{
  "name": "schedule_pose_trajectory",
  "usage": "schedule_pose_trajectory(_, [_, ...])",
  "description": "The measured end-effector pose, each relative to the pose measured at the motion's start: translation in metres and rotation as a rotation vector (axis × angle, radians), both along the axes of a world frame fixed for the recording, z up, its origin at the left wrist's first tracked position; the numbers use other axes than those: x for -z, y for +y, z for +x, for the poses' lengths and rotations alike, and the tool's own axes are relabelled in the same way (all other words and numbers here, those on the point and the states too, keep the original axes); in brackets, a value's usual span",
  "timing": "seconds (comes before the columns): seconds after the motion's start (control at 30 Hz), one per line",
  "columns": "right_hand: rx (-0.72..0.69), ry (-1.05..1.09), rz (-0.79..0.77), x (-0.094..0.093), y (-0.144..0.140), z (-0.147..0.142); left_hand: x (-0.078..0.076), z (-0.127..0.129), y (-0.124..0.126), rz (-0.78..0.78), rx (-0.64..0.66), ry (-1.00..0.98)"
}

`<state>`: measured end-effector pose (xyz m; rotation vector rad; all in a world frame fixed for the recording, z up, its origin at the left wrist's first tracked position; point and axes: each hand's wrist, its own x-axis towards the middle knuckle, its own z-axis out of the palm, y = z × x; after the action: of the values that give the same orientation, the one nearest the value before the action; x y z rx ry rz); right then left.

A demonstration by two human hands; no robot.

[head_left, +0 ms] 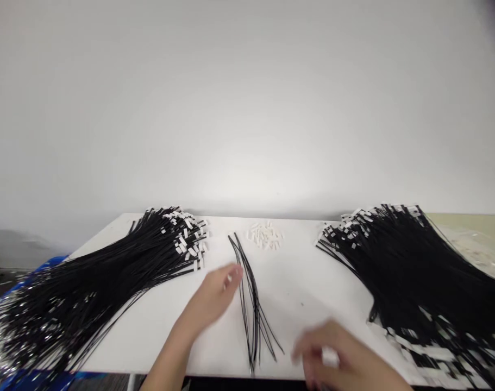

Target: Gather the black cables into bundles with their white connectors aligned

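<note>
Head view: left hand (217,293) was left of loose black wires (255,304), blurred right hand (345,345) near right; couldn't tell whether either's fingers were closed.

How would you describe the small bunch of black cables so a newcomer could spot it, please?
On the white table, look between the large left cable pile and right cable pile. The small bunch lies there, between the left hand and the right hand. Loosely fanned, it has far fewer strands than either pile.

No writing or number can be read. The white cable tips (182,242), left and right, show no legible print.
</note>
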<state>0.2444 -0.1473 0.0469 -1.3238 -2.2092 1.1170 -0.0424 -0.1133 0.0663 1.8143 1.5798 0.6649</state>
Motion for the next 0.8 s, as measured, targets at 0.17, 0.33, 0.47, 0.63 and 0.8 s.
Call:
schedule_pose_trajectory(0.17, [0.145, 0.264, 0.138, -0.014, 0.123, -0.046, 0.013, 0.010, 0.117, 0.176, -0.354, 0.445])
schedule_pose_trajectory(0.33, [0.326, 0.212, 0.558, 0.034, 0.185, -0.073, 0.048, 0.011, 0.143, 0.328, -0.390, 0.607])
schedule_pose_trajectory(0.47, [0.265, 0.135, 0.687, 0.058, 0.191, -0.077, 0.064, 0.004, 0.142, 0.388, -0.327, 0.583])
schedule_pose_trajectory(0.63, [0.210, 0.081, 0.674, 0.060, 0.192, -0.076, 0.069, -0.004, 0.148, 0.372, -0.297, 0.547])
schedule_pose_trajectory(0.8, [0.178, -0.001, 0.644, 0.061, 0.186, -0.071, 0.069, 0.000, 0.150, 0.378, -0.307, 0.490])
